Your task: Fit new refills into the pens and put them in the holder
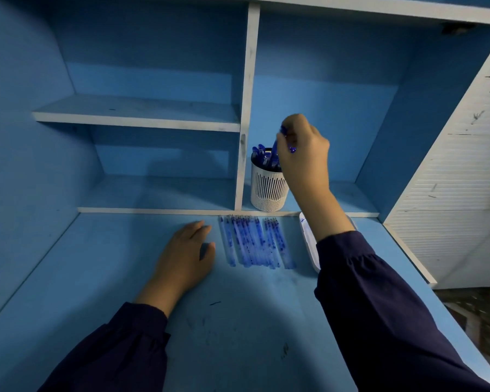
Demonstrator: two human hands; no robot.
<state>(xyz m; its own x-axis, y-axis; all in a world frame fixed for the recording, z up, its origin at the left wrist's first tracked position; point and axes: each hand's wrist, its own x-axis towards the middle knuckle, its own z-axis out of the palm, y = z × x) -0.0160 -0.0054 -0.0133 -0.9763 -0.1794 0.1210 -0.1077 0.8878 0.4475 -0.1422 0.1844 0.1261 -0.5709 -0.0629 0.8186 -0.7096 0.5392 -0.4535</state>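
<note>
1. The right hand (303, 154) is raised just above the white holder (269, 190), and its curled fingers grip one blue pen (275, 145), which points down toward the opening.
2. The holder stands in the right compartment of the low shelf (159, 193), with several other blue pens (259, 154) inside it.
3. The left hand (186, 250) lies flat on the blue desk (238, 321), with its fingers straight and holding nothing.
4. Just to its right, a row of thin blue refills (252, 241) lies side by side.
5. A white tray (309, 244) lies near them, partly hidden by the right forearm.
</note>
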